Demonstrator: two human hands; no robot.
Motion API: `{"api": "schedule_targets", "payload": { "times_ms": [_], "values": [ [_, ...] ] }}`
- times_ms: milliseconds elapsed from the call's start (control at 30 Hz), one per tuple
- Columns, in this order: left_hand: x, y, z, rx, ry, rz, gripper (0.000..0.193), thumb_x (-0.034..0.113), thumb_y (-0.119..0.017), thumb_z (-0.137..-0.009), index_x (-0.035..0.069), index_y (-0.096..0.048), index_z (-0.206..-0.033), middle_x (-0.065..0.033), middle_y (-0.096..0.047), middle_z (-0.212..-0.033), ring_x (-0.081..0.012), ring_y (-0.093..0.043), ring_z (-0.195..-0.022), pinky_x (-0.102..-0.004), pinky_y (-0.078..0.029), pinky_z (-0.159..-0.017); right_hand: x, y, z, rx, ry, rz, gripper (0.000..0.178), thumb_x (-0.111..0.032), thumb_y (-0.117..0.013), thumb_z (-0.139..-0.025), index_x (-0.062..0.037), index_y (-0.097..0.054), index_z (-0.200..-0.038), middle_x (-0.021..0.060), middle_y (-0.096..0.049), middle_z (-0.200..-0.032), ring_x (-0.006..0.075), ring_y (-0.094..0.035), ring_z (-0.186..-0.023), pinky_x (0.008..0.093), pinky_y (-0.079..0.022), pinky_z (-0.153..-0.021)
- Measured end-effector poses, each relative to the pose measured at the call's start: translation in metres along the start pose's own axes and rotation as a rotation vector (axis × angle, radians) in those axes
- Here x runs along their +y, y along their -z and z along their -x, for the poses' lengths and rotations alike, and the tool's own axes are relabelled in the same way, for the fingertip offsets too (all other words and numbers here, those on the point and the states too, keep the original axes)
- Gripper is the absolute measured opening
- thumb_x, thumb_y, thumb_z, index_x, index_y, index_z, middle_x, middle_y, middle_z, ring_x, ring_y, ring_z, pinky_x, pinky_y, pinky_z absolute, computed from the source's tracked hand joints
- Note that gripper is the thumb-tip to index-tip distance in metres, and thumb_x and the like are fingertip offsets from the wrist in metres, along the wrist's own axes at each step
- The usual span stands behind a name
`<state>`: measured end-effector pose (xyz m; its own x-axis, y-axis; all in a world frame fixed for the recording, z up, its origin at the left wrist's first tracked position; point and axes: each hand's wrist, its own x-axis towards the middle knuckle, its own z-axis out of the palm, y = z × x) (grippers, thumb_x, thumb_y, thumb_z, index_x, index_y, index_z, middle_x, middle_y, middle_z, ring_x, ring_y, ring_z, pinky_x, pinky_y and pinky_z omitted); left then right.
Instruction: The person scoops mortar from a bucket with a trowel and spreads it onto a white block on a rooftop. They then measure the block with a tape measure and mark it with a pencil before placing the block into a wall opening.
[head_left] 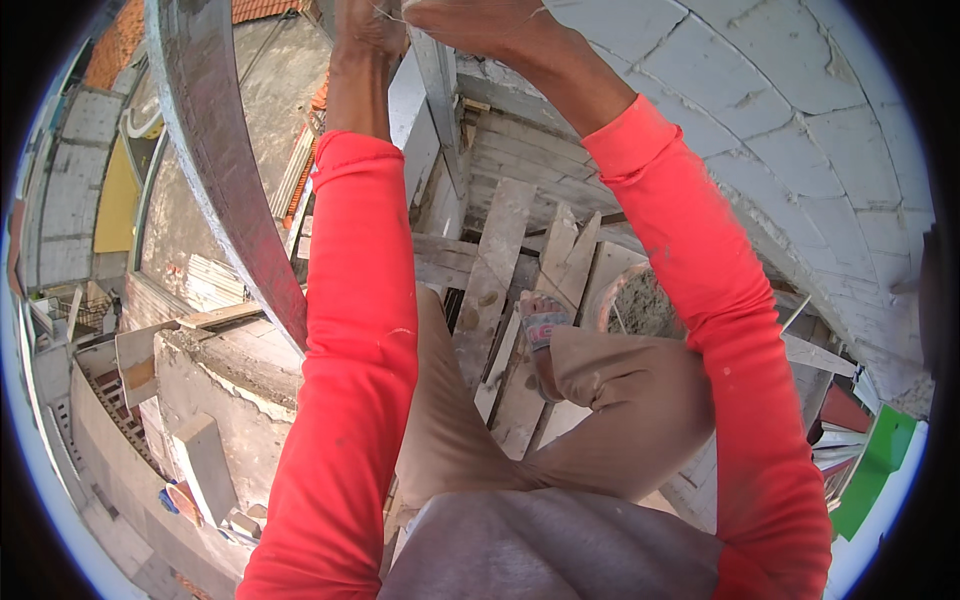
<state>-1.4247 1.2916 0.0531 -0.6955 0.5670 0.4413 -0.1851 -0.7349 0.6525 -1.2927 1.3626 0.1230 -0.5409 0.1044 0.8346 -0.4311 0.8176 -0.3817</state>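
Both my arms, in red sleeves, reach up to the top edge of the view. My left hand [371, 28] is cut off there, and its fingers do not show clearly. Close beside it, my right hand [482, 22] is bent inward toward the left one, its fingers also hidden. A thin pale string [396, 14] seems to run between the two hands. Just below them stands a grey upright post [436, 95], against the corner of the light block wall [760, 110]. Whether either hand touches the post or the wall, I cannot tell.
Rough planks [497, 260] form a platform under my sandalled foot [545, 322]. A bucket of grey mortar [648, 303] stands by my right knee. A long curved-looking beam [215, 150] rises on the left. Lower roofs and a concrete ledge [215, 385] lie below.
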Motion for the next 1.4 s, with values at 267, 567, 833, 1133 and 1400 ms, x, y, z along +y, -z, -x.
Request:
{"api": "schedule_targets", "payload": {
  "times_ms": [267,567,833,1133,1400],
  "values": [
    [0.006,0.004,0.003,0.131,-0.103,-0.371,0.038,0.019,-0.048,-0.104,0.003,-0.069,-0.132,-0.0085,-0.073,-0.120,-0.0199,-0.068,-0.107,-0.0333,-0.054,-0.099,0.014,0.001,-0.026,0.051,0.165,0.094,0.017,-0.002,-0.070,-0.079,0.0036,-0.057,-0.088,0.0218,-0.054,-0.090,0.0418,-0.058,-0.084,0.0485,-0.047,-0.076],
    [0.015,-0.041,0.008,0.100,-0.078,0.030,0.042,0.024,-0.045,-0.111,-0.004,-0.068,-0.133,-0.0162,-0.073,-0.129,-0.0260,-0.069,-0.120,-0.0388,-0.053,-0.107,0.017,-0.012,-0.046,0.129,-0.121,0.170,0.042,-0.008,-0.074,-0.076,0.0098,-0.053,-0.108,0.0365,-0.064,-0.102,0.0525,-0.066,-0.104,0.0545,-0.052,-0.091],
    [0.012,-0.027,0.012,0.017,-0.016,0.125,0.052,0.036,-0.046,-0.114,-0.002,-0.058,-0.146,-0.0140,-0.068,-0.142,-0.0260,-0.064,-0.130,-0.0415,-0.046,-0.115,0.011,-0.004,-0.063,-0.045,-0.310,0.238,0.051,-0.011,-0.074,-0.071,0.0146,-0.061,-0.113,0.0352,-0.073,-0.096,0.0483,-0.075,-0.100,0.0519,-0.061,-0.089],
    [0.012,-0.026,0.009,-0.011,-0.095,0.076,0.054,0.040,-0.045,-0.115,0.000,-0.055,-0.149,-0.0156,-0.066,-0.143,-0.0282,-0.064,-0.131,-0.0431,-0.049,-0.114,0.015,-0.033,-0.061,0.135,-0.382,0.196,0.056,-0.013,-0.073,-0.074,0.0123,-0.060,-0.122,0.0344,-0.074,-0.105,0.0490,-0.073,-0.106,0.0520,-0.059,-0.096],
    [0.014,-0.035,0.008,0.066,0.104,0.195,0.051,0.038,-0.048,-0.114,0.001,-0.057,-0.148,-0.0140,-0.069,-0.137,-0.0268,-0.067,-0.125,-0.0424,-0.053,-0.110,-0.047,0.073,-0.018,-0.176,-0.391,0.165,0.087,-0.021,-0.075,-0.083,0.0238,-0.036,-0.146,0.0409,-0.069,-0.116,0.0438,-0.073,-0.111,0.0443,-0.058,-0.099]
  ]
}}
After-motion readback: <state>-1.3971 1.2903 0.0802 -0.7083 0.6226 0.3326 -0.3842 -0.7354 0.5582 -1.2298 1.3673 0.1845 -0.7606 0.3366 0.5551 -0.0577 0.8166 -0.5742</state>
